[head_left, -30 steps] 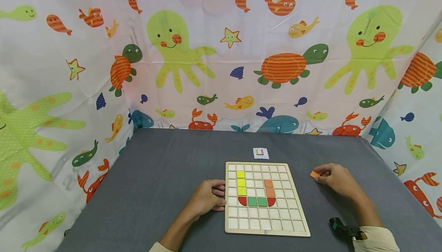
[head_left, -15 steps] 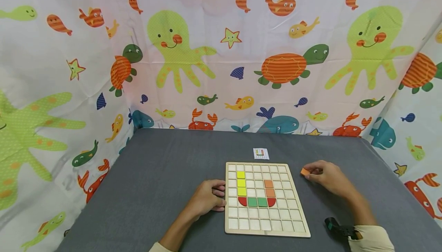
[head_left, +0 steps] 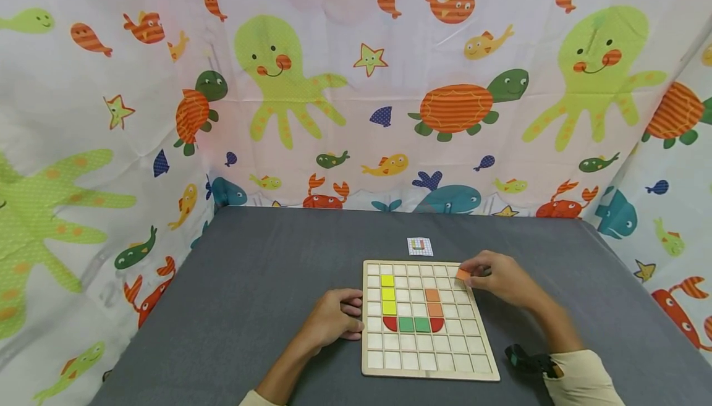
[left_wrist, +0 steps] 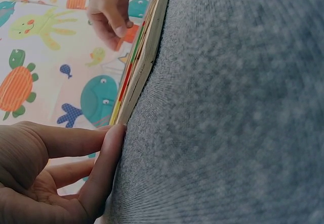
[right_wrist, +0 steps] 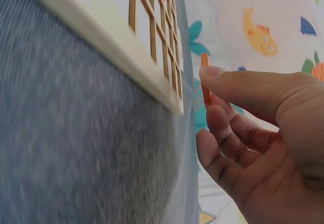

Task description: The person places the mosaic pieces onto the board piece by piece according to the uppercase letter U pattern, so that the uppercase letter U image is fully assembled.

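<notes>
My right hand pinches an orange square tile between thumb and fingertips, above the far right corner of a wooden grid board. In the right wrist view the orange tile shows edge-on, apart from the board. Against the board's left edge rest the fingertips of my left hand, also close up in the left wrist view. On the grid lie several yellow tiles, green tiles, two red rounded tiles and orange tiles, together forming a U.
A small printed card with a coloured U pattern lies just beyond the board. Grey cloth covers the table. Behind and at the sides hangs a sea-animal curtain. A black band circles the right wrist.
My right hand has carried the orange tile leftward, from beside the board to over its far right corner. The left hand and the tiles on the grid have stayed put.
</notes>
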The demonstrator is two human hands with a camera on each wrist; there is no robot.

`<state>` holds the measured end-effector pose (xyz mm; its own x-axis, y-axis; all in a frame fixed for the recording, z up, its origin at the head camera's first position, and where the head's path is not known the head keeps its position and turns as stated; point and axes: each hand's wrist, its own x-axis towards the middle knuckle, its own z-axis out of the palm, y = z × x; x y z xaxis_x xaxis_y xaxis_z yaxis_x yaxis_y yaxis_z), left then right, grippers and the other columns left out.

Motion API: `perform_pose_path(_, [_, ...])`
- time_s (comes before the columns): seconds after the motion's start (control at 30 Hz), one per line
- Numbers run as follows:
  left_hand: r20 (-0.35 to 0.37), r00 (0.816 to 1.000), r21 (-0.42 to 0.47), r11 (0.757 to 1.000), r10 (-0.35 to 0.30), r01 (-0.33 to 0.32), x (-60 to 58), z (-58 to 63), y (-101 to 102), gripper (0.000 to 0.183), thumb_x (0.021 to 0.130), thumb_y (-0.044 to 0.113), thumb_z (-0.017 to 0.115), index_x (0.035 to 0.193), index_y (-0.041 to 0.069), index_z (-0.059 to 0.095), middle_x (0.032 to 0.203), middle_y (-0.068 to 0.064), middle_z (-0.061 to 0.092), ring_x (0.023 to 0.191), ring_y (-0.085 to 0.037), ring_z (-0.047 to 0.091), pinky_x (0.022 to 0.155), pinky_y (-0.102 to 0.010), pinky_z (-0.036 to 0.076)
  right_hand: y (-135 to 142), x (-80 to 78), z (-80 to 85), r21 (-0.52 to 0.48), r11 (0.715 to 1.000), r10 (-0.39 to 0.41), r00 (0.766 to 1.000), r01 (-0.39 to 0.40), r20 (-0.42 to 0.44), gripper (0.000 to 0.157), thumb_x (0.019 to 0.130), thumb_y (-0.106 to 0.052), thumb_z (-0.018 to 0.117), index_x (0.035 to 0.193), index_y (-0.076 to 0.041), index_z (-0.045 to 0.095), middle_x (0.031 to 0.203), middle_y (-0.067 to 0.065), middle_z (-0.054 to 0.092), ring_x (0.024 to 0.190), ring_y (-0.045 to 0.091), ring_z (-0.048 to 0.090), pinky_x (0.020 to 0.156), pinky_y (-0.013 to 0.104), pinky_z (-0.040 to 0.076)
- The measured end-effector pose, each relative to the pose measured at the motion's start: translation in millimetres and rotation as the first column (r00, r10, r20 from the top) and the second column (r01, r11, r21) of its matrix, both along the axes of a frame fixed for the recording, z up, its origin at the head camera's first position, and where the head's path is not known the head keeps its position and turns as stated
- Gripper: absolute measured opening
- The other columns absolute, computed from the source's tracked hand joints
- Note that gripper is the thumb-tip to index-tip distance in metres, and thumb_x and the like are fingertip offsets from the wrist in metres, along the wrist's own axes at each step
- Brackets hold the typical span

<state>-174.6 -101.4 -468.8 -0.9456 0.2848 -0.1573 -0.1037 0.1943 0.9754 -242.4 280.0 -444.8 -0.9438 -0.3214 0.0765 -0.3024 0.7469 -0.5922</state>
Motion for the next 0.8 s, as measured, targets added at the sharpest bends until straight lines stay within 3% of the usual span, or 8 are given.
perform_pose_path(0.37, [-0.013,1.000,-0.001,1.000,0.000,0.000,0.9,0.2,0.7,0.065,0.080,-0.017,0.076,0.142,-0.010,0.059,0.119,-0.020,0.064,0.099,-0.024,0.066,0.070,-0.035,0.069,-29.4,-7.2,0.2,-0.020,0.991,0.131,0.991,-0.131,0.011,0.025,0.092,-0.013,0.082,0.115,-0.005,0.080,0.100,0.002,0.070,0.090,0.013,0.062,0.070,0.027,0.054])
perform_pose_path(0.8, [-0.005,1.000,0.002,1.000,-0.001,0.001,1.0,0.3,0.5,0.065,0.080,-0.018,0.076,0.142,-0.011,0.059,0.119,-0.021,0.063,0.098,-0.023,0.066,0.070,-0.035,0.069,-48.7,-13.6,-3.8,-0.004,0.984,0.179,0.983,-0.179,0.043,0.021,0.092,-0.011,0.083,0.112,-0.007,0.080,0.098,-0.002,0.071,0.090,0.012,0.065,0.075,0.028,0.058])
